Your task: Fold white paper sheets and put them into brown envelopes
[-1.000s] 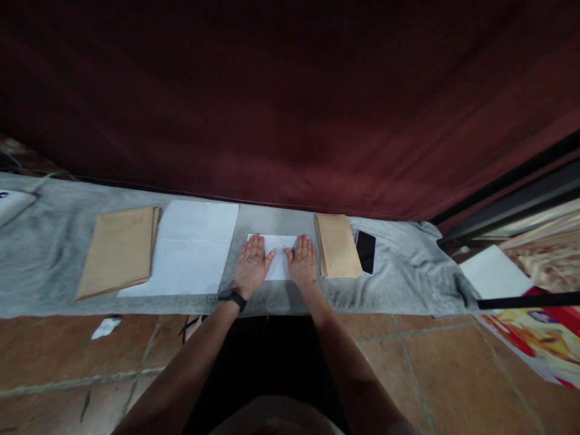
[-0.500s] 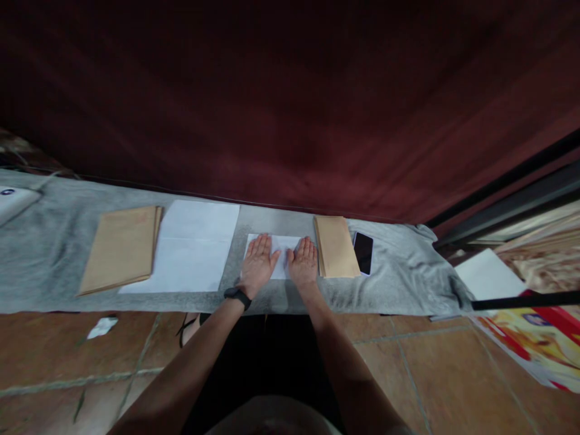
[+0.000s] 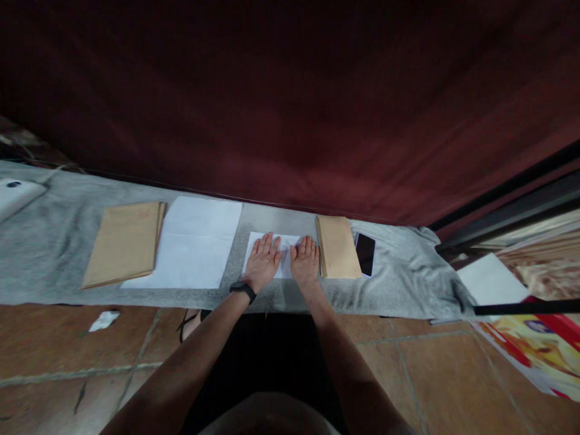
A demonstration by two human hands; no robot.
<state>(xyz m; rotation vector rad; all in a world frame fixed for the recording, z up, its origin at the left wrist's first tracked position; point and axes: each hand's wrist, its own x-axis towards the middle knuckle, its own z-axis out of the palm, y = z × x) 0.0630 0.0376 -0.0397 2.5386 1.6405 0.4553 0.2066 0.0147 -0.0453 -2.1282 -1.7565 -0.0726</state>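
A small folded white sheet of paper (image 3: 285, 266) lies on the grey cloth (image 3: 272, 217) in front of me. My left hand (image 3: 264, 257), with a dark band on its wrist, rests palm down on the paper's left part, fingers stretched out. Flat on the right part lies my right hand (image 3: 305, 260), also palm down with straight fingers. Just right of it sits a stack of brown envelopes (image 3: 339, 248). Larger white paper sheets (image 3: 194, 248) are spread to the left, partly under a pile of bigger brown envelopes (image 3: 124, 241).
A phone (image 3: 365, 254) lies beside the right envelopes. A white device (image 3: 16, 196) stands at the far left. Behind the cloth-covered surface hangs a dark red curtain (image 3: 281, 139). A black metal frame (image 3: 521, 217) and a colourful box (image 3: 539, 344) are at the right.
My left hand has slid slightly right over the paper, its thumb now nearer the fingers. The right hand stays on the sheet. The view has tilted slightly.
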